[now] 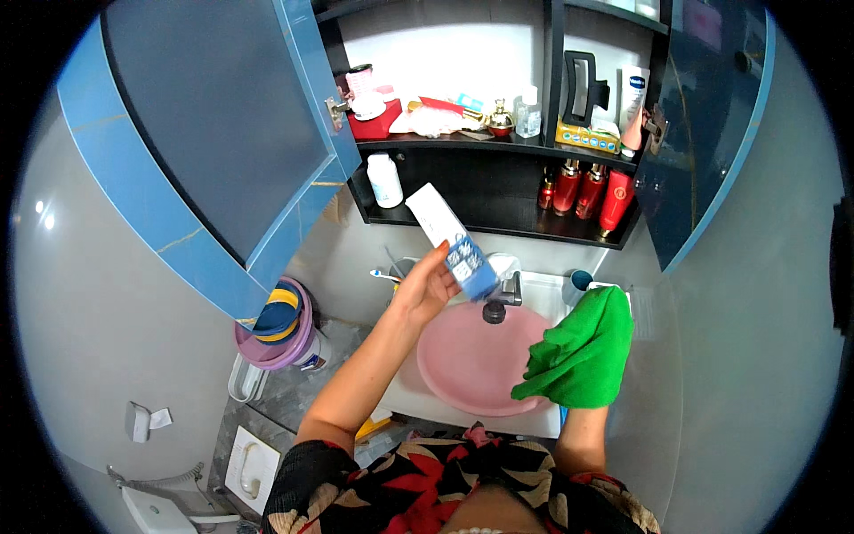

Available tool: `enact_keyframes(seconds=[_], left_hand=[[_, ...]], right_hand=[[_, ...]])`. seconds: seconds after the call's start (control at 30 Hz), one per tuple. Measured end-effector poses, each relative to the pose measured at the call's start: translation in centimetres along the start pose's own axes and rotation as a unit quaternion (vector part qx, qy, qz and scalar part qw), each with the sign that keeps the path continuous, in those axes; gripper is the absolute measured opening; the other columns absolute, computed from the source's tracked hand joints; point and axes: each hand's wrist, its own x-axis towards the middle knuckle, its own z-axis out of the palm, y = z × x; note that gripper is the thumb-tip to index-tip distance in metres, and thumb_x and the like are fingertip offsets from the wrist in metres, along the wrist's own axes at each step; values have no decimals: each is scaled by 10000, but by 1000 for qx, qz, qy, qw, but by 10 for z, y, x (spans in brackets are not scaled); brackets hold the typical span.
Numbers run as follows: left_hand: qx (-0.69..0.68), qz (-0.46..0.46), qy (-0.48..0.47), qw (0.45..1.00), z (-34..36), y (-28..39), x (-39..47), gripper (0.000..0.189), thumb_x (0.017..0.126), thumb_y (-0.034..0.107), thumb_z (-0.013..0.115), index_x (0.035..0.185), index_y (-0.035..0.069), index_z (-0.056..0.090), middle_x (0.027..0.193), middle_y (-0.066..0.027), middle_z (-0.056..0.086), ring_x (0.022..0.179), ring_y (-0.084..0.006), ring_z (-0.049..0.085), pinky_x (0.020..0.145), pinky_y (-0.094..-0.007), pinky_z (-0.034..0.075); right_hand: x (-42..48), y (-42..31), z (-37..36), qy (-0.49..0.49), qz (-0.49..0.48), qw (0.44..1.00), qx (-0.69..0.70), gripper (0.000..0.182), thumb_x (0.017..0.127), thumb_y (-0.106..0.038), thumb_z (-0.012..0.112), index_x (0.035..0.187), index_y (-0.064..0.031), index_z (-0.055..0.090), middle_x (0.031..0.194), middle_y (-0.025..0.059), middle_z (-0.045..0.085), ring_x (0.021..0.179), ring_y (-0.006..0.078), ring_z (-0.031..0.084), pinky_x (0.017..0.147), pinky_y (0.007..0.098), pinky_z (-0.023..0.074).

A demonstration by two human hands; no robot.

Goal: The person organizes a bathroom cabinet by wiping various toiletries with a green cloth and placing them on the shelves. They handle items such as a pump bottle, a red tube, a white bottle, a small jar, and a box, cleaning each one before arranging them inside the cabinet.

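Observation:
My left hand (432, 284) grips a white and blue carton (454, 243), tilted above the faucet (512, 291) and in front of the cabinet's bottom shelf (480, 223). A green cloth (587, 354) drapes over my right hand, hiding its fingers, above the right side of the pink basin (480, 367). On the bottom shelf a white bottle (385, 181) stands at the left, and several red cosmetic containers (591, 192) stand at the right. The shelf above holds a red box (375, 123), a perfume bottle (500, 119), a clear bottle (528, 115) and a black claw clip (580, 87).
Open cabinet doors flank the shelves, a blue-framed one (308, 193) at left and a dark one (700, 133) at right. A toothbrush (383, 275) and a blue cup (579, 284) are behind the basin. Lower left are a purple bucket (303, 347) and a squat toilet (252, 467).

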Motion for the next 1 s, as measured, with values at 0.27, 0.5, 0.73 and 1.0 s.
enact_keyframes(seconds=[0.27,0.5,0.73,1.0], left_hand=[[23,10,156,987,-11,27,102,483,813,378,781,1170,116,590,1062,-51,637,1018,-202,618,950,-373,472],[2,37,167,985,-29,41,158,489,783,274,823,1150,59,583,1061,-142,634,995,-266,640,902,-421,542],[76,48,188,978,-48,48,195,743,744,375,840,1289,14,488,1221,-225,504,1046,-335,610,904,-435,531],[110,25,266,957,-35,47,199,877,714,397,856,1322,-63,423,1221,-274,503,987,-419,640,850,-479,537]], right_hand=[[-5,-45,18,20,206,970,126,216,977,-330,539,966,-118,578,707,21,560,488,140,511,429,267,418],[1,-26,20,29,95,985,138,265,1006,-326,498,1039,-81,592,854,47,606,699,154,580,600,283,488],[-8,-64,59,25,188,974,123,320,1005,-383,454,1030,-95,590,691,45,559,503,184,520,447,304,442],[-7,-65,65,40,147,988,13,299,1003,-366,436,929,-101,554,556,56,494,375,202,467,350,322,407]])
